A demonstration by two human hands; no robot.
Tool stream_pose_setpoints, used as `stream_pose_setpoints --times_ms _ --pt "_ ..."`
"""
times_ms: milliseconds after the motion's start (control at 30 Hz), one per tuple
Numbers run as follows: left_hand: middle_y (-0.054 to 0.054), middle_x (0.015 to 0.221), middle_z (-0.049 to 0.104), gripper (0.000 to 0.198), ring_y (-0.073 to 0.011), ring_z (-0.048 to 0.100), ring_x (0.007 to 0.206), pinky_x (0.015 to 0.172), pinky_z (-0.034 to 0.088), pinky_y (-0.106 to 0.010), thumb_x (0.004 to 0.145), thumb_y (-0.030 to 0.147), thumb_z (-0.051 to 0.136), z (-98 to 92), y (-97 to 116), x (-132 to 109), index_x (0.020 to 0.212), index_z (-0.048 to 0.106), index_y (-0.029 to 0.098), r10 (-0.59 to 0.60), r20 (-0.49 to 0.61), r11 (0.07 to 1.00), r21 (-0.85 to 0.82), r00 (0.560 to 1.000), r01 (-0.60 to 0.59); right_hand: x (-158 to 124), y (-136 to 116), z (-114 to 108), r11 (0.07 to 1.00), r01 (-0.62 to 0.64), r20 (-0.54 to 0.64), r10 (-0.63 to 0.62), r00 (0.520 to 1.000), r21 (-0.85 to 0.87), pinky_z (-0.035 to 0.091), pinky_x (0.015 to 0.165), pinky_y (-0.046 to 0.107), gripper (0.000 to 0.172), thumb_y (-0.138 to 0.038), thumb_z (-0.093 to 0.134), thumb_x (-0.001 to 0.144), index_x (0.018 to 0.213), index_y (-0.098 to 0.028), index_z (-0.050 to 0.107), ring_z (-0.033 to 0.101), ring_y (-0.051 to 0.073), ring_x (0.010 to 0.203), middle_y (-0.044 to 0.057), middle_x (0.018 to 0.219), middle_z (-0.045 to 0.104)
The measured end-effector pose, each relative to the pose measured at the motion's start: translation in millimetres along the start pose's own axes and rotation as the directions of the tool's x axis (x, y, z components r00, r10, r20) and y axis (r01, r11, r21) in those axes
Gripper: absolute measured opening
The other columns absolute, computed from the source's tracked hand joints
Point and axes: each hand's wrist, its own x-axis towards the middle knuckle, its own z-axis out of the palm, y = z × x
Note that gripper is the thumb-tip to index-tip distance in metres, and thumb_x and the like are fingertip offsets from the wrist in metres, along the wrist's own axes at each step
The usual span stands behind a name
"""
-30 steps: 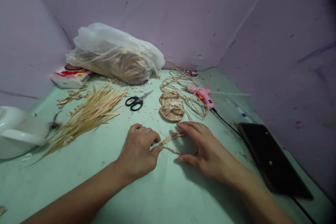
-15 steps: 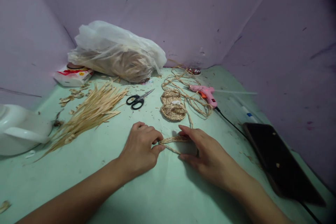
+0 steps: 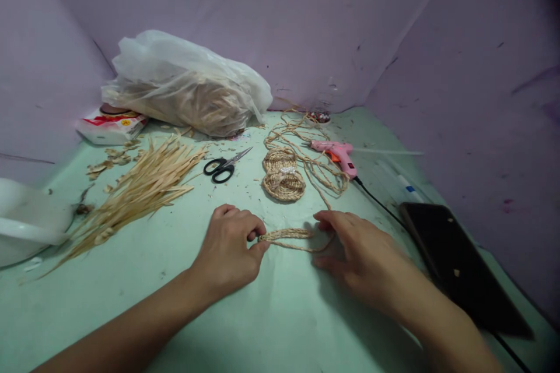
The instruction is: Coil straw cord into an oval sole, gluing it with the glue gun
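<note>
My left hand [image 3: 234,245] pinches one end of a folded strip of braided straw cord [image 3: 289,235] between thumb and forefinger, low over the table. From that end, a single strand runs right in a loose curve toward my right hand [image 3: 350,245]. The fingers and thumb of the right hand are spread apart around the strand, and no grip on it shows. Beyond the hands lies a coiled straw piece [image 3: 284,183] with a pale band round its middle. Its neighbour is a loose tangle of cord [image 3: 321,172], which trails down to my right hand.
A pink glue gun [image 3: 336,154] with a black cable lies at right, near a dark phone-like slab [image 3: 459,262]. Black-handled scissors [image 3: 223,169], straw strips [image 3: 144,186], a plastic bag [image 3: 188,81], a box [image 3: 111,128] and a white jug [image 3: 30,227] stand left.
My right hand has shifted right, away from the folded cord, and its fingers have come off the cord's right end. The left hand keeps its pinch. The view has shifted slightly.
</note>
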Motion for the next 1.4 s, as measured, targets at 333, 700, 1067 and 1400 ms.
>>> stream_pose_setpoints --times_ms 333,700,1067,1400 --pt "0.004 0.062 0.057 0.003 -0.0125 0.050 0.062 0.092 0.031 -0.042 0.069 0.021 0.064 0.3 -0.2 0.7 0.067 0.062 0.020 0.013 -0.002 1.000 0.018 1.000 -0.013 4.1 0.1 -7.7 0.992 0.120 0.086 -0.117 0.989 -0.027 0.038 0.084 0.041 0.012 -0.026 0.074 0.073 0.072 -0.022 0.062 0.058 0.019 0.071 -0.002 0.068 0.066" --pt "0.004 0.063 0.059 0.004 -0.0128 0.051 0.063 0.093 0.031 -0.044 0.070 0.021 0.064 -1.4 -0.3 2.1 0.067 0.062 0.021 -0.010 0.019 1.000 -0.001 1.000 0.010 9.0 6.3 1.2 0.992 0.067 -0.031 -0.064 0.997 0.104 0.032 0.099 0.049 0.018 -0.037 0.069 0.077 0.069 -0.021 0.064 0.056 0.012 0.054 -0.005 0.056 0.062" --pt "0.004 0.062 0.058 0.006 -0.0129 0.052 0.063 0.092 0.031 -0.044 0.071 0.019 0.064 -1.7 1.4 1.1 0.067 0.061 0.021 0.010 0.019 1.000 -0.001 1.000 -0.010 9.9 4.5 5.7 0.994 0.083 -0.098 -0.076 0.992 0.069 0.037 0.096 0.046 0.021 -0.031 0.068 0.079 0.099 -0.025 0.069 0.061 0.014 0.056 -0.005 0.058 0.063" --pt "0.005 0.062 0.057 0.005 -0.0120 0.051 0.062 0.093 0.030 -0.044 0.071 0.018 0.063 -1.9 1.0 0.3 0.067 0.060 0.020 0.015 0.016 1.000 -0.004 1.000 -0.015 11.2 4.4 10.1 0.991 0.113 -0.093 -0.106 0.990 0.078 0.034 0.096 0.048 0.011 -0.028 0.064 0.082 0.090 -0.026 0.071 0.061 0.014 0.061 -0.003 0.064 0.066"
